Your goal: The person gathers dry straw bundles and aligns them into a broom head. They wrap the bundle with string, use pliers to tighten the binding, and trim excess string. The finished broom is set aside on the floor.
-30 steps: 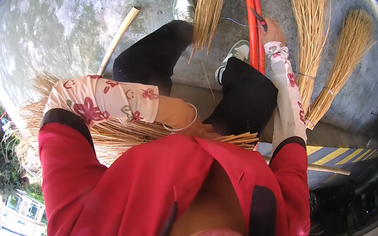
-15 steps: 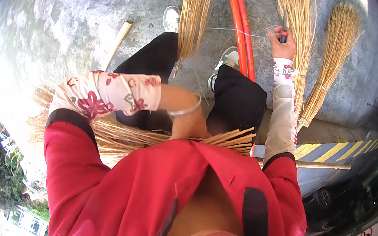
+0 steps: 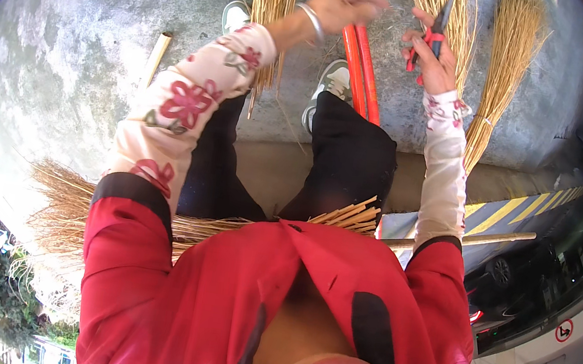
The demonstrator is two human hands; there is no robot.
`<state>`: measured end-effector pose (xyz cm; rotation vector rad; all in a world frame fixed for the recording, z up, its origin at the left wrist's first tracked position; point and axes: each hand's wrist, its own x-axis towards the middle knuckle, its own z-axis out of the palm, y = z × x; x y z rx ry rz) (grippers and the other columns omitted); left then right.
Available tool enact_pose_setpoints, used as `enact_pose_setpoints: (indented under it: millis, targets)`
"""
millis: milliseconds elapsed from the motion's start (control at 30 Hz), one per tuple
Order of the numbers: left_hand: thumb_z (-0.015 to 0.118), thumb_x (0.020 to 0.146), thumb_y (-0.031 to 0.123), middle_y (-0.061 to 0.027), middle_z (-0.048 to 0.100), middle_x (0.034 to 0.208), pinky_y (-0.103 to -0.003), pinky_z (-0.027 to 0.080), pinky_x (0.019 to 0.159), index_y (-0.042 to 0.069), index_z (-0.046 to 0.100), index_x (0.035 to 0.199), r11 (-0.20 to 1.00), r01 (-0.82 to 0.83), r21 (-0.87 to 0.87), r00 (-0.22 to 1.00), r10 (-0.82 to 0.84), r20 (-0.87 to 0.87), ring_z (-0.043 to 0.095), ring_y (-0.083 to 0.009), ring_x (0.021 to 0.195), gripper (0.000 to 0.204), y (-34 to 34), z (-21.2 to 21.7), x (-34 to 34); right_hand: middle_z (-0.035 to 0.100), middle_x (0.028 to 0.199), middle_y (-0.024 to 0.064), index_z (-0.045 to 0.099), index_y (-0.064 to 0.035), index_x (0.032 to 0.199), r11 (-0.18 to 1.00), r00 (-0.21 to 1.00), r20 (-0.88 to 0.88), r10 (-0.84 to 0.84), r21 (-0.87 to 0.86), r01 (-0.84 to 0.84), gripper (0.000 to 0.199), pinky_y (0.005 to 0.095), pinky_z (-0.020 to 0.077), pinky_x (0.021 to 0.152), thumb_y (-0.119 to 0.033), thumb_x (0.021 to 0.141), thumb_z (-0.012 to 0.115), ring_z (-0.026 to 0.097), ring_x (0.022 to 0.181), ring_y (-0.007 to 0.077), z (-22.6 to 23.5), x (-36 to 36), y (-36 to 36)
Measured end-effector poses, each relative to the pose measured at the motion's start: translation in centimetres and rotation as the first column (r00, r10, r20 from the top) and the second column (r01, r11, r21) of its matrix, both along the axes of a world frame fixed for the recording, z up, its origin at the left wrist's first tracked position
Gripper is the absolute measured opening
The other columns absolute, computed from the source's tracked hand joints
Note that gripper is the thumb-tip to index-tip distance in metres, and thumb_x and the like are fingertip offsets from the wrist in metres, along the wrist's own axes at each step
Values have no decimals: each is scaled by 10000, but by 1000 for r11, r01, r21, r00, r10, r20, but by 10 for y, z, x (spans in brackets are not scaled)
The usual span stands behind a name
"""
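My left hand (image 3: 342, 9) is stretched out over the red poles (image 3: 364, 65), fingers extended toward the right and slightly blurred; nothing shows in it. Close by on the right, my right hand (image 3: 435, 64) grips a pair of pliers (image 3: 434, 42) with red handles and dark jaws pointing up. Its thumb and index finger are spread apart. Across my lap lies a bundle of straw stalks (image 3: 214, 229), brushy at the left and with cut stalk ends (image 3: 352, 214) at the right. My jacket hides its middle.
Straw bundles lie on the concrete floor: one left of the poles (image 3: 274, 1), one behind my right hand (image 3: 469, 28) and a tied broom (image 3: 508, 71) at far right. A short pale stick (image 3: 155, 59) rests at left; another (image 3: 499, 239) sticks out at right. A dark car (image 3: 538, 284) is beyond.
My left hand has moved from the bundle on my lap up and forward, near my right hand. The pliers have turned and show more of their red handles. The thin wire no longer shows clearly.
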<state>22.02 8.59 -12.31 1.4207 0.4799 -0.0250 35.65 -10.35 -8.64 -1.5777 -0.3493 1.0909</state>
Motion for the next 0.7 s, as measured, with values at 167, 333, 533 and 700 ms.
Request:
enact_pose_setpoints:
  millis: [167, 333, 533, 700]
  targets:
    - [583, 972, 117, 36, 492, 656, -225, 369, 478, 63, 631, 1080, 979, -79, -189, 983, 45, -175, 451, -69, 540, 130, 69, 6, -16, 437, 1443, 89, 429, -25, 1439, 968, 981, -172, 93, -214, -129, 463, 436, 558, 939, -123, 994, 514, 544, 1210, 236, 14, -8, -21]
    - [535, 1032, 251, 93, 392, 571, -188, 300, 427, 217, 655, 1309, 988, 78, -136, 987, -95, -128, 330, -12, 477, 303, 61, 16, -21, 509, 1391, 115, 480, -28, 1402, 964, 857, -501, 117, -151, -220, 427, 461, 500, 1012, -133, 990, 509, 560, 1220, 254, -8, -22, -9]
    - [481, 1006, 104, 101, 348, 551, -204, 293, 450, 249, 671, 1297, 981, 178, -82, 979, -185, -86, 306, -15, 486, 377, 45, 21, -21, 621, 1234, 155, 539, 11, 1294, 993, 803, -586, 107, 22, -117, 366, 401, 566, 905, -194, 992, 566, 651, 1083, 291, -35, -21, 27]
    - [464, 996, 80, 106, 335, 565, -201, 285, 451, 265, 655, 1318, 981, 179, -72, 975, -187, -123, 294, -15, 500, 417, 47, 24, -25, 625, 1151, 172, 494, 13, 1307, 983, 755, -631, 179, 82, -164, 386, 453, 562, 911, -251, 1026, 514, 643, 1119, 340, -32, -7, 38]
